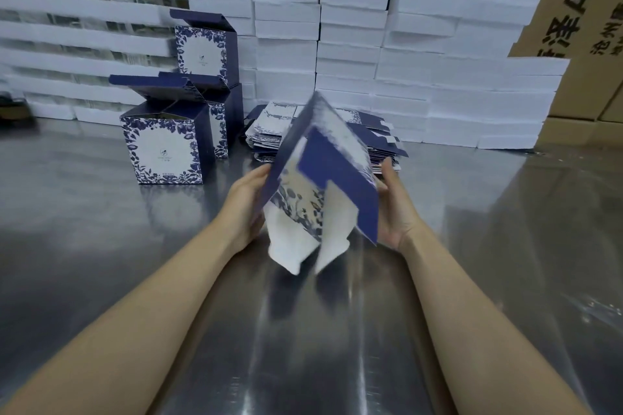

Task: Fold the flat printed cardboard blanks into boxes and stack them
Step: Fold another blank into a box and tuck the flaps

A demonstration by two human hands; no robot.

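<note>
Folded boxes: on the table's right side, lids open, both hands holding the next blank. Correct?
No, wrong side. The head view shows the folded boxes on the left side of the table, lids open, with the left hand and right hand holding the next blank.

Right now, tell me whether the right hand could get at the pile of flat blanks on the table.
Probably, once freed: the right hand holds the half-folded blank, yet the pile of flat blanks lies just beyond it, nothing between.

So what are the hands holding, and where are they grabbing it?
A half-opened blue-and-white printed cardboard blank: the left hand grips its left edge, the right hand its right side.
</note>
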